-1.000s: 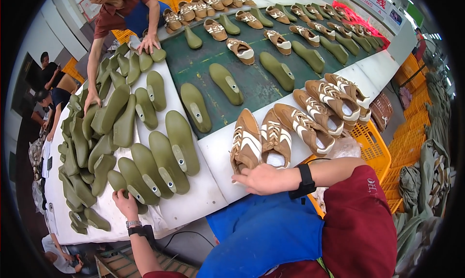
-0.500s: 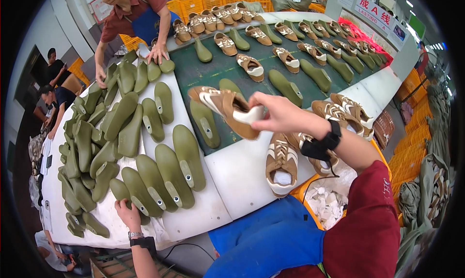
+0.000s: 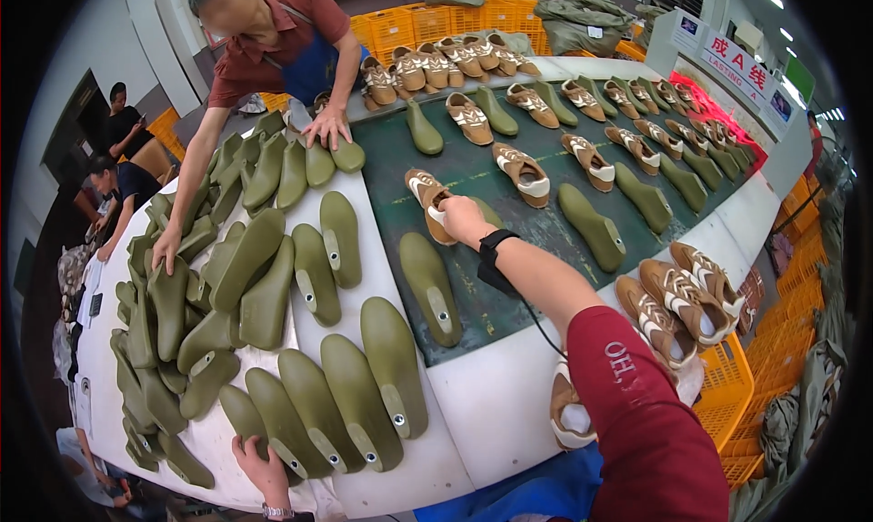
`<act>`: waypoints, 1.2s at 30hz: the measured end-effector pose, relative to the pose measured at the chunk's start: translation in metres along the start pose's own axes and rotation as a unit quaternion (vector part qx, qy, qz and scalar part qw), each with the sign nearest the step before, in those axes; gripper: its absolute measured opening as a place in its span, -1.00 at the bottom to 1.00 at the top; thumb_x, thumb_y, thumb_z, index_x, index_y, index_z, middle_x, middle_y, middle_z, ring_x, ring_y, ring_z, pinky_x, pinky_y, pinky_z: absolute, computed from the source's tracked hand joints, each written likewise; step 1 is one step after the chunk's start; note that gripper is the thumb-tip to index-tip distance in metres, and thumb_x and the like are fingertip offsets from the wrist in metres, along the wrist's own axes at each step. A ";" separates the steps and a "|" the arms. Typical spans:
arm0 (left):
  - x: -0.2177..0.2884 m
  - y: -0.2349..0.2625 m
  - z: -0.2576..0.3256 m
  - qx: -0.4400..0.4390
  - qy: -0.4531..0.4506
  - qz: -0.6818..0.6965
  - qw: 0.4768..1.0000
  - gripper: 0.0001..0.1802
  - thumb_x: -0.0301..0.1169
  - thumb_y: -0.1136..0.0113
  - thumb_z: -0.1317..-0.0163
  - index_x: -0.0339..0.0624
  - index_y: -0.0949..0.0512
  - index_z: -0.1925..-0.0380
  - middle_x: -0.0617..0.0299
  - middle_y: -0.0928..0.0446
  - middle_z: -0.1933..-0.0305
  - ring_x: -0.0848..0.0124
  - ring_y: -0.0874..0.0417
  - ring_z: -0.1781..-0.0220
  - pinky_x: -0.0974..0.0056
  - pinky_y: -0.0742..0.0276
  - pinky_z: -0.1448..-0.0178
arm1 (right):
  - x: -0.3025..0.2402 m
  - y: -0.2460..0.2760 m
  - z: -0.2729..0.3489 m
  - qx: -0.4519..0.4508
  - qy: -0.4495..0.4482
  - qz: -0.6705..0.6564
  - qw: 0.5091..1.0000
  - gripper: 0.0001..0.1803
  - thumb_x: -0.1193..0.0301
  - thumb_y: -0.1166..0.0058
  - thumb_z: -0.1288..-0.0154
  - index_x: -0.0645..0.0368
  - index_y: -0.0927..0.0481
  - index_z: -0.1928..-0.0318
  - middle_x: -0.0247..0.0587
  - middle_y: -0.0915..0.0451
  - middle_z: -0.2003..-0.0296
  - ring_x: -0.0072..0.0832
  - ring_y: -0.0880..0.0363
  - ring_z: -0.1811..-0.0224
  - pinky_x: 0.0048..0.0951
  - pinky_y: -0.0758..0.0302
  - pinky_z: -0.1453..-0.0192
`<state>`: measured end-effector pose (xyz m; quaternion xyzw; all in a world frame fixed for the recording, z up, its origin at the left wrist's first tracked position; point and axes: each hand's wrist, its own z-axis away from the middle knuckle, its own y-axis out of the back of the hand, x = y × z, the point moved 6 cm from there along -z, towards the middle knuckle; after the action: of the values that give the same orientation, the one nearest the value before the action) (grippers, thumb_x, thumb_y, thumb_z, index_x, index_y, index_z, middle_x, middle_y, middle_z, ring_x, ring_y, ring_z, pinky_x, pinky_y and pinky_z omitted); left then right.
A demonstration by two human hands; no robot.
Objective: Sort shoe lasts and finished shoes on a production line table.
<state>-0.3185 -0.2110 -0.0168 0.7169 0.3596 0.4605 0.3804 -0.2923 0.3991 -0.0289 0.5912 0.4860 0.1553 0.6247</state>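
Note:
My right hand (image 3: 465, 220) grips a brown sneaker with white stripes (image 3: 426, 195) by its heel end. The shoe is held toe away from me, low over the green conveyor belt (image 3: 473, 286); I cannot tell whether it touches. Behind my hand a green shoe last (image 3: 488, 211) is partly hidden, and another green last (image 3: 429, 281) lies on the belt nearer me. At the lower left, my left hand (image 3: 264, 475) has its fingers curled round the near end of a green shoe last (image 3: 241, 411), the leftmost of a row of several on the white table.
A heap of green lasts (image 3: 164, 313) covers the table's left side. Across it a co-worker's hands (image 3: 329, 126) handle lasts. Brown sneakers and lasts line the belt. More sneakers (image 3: 677, 304) stand on the right white ledge, beside orange crates (image 3: 727, 390).
My right hand has carried the sneaker forward and down toward the belt. My left hand stays at the same last. One co-worker's hand has reached nearer, onto the heap. The view has shifted.

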 end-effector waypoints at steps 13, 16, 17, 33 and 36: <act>-0.006 -0.003 -0.002 0.007 -0.018 0.008 1.000 -0.66 -0.58 -0.18 0.06 -0.31 -0.44 0.19 -0.16 -0.23 -0.17 -0.07 -0.31 -0.17 0.06 -0.25 -0.23 | -0.064 -0.005 0.085 -0.246 0.044 0.056 0.967 -0.40 0.12 -0.01 -0.21 0.15 -0.33 -0.21 0.06 -0.54 0.04 -0.12 -0.52 -0.03 -0.18 -0.44 -0.10; -0.003 -0.004 -0.005 0.014 -0.018 0.011 1.000 -0.67 -0.56 -0.19 0.05 -0.31 -0.46 0.20 -0.15 -0.24 -0.17 -0.06 -0.32 -0.17 0.06 -0.26 -0.23 | -0.075 -0.018 0.126 -0.292 0.033 0.091 0.952 -0.26 0.09 -0.06 -0.16 0.29 -0.21 -0.24 0.05 -0.57 0.07 -0.16 -0.55 -0.01 -0.22 -0.47 -0.05; -0.003 -0.004 -0.006 0.013 -0.014 0.013 1.000 -0.67 -0.55 -0.19 0.05 -0.32 -0.46 0.20 -0.15 -0.24 -0.17 -0.06 -0.32 -0.17 0.07 -0.26 -0.23 | -0.070 -0.024 0.130 -0.269 0.002 0.082 0.960 -0.25 0.15 -0.07 -0.15 0.31 -0.18 -0.25 0.04 -0.58 0.08 -0.16 -0.56 0.00 -0.23 -0.48 -0.04; -0.006 -0.006 -0.006 0.027 -0.024 -0.005 0.999 -0.71 -0.51 -0.20 0.04 -0.32 -0.49 0.24 -0.12 -0.29 -0.14 -0.04 -0.35 -0.15 0.07 -0.29 -0.21 | -0.090 -0.041 0.157 -0.194 -0.004 0.002 0.981 -0.31 0.37 -0.04 -0.06 0.37 -0.19 -0.22 0.12 -0.59 0.16 -0.10 -0.58 0.08 -0.22 -0.51 0.01; -0.005 -0.006 -0.007 0.026 -0.025 -0.010 0.999 -0.71 -0.52 -0.20 0.03 -0.32 -0.49 0.24 -0.13 -0.29 -0.14 -0.05 -0.35 -0.14 0.07 -0.29 -0.21 | -0.088 -0.040 0.157 -0.199 -0.013 0.000 0.980 -0.31 0.39 -0.02 -0.06 0.35 -0.18 -0.22 0.13 -0.58 0.15 -0.11 -0.58 0.06 -0.23 -0.51 0.00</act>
<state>-0.3276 -0.2109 -0.0222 0.7344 0.3685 0.4291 0.3752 -0.2257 0.2291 -0.0536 0.4568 0.4376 0.2412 0.7360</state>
